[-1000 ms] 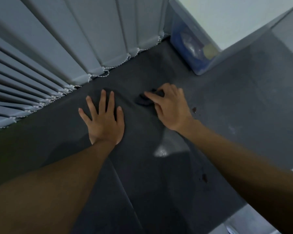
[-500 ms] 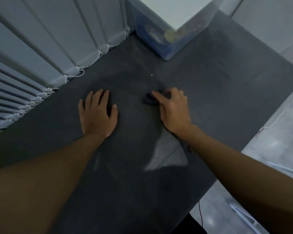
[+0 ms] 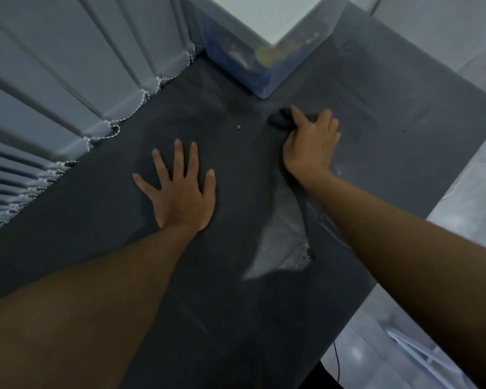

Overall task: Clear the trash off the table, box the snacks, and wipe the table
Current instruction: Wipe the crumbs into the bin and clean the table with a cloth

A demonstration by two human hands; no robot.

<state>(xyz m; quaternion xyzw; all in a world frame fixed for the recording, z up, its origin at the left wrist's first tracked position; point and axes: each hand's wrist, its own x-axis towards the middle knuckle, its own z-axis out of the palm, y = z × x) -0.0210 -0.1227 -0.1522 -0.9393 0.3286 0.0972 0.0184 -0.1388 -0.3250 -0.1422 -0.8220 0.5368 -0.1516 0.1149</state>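
1. table (image 3: 236, 318): dark grey matte top that fills most of the view. A faint seam line crosses the near part.
2. Near right, the table edge runs diagonally up and right. Pale floor (image 3: 460, 197) lies beyond it, an open strip along that whole side.
3. A thin cable (image 3: 335, 357) hangs at the near edge. A white frame (image 3: 410, 346) sits on the floor just past it; can't tell what it is.
4. glare patch (image 3: 275, 248): mid-table, beside the right arm, with glinting specks in it. Small red spots (image 3: 310, 255) sit at its right tip.
5. left hand (image 3: 180, 189): flat on the table, fingers straight and spread, holding nothing.
6. right hand (image 3: 310, 144): fingers curled round a bunched dark cloth (image 3: 279, 119), which is down on the table. The cloth pokes out past the fingertips on the far-left side.
7. A dark strip runs from under the right wrist toward the red spots. Cloth tail or shadow, can't tell.
8. crumb (image 3: 238, 126): small, pale, alone on the table, left of the cloth and apart from it.
9. box (image 3: 264, 77): clear bluish tub with a white lid (image 3: 264, 12), at the far end of the table. Its corner points at the cloth, near but not touching. Contents are blurred.
10. blinds (image 3: 68, 66): vertical slats with a bead chain (image 3: 141, 102) at the hems, along the whole left table edge. That side is closed off.
11. Far right: rounded table corner, floor past it.
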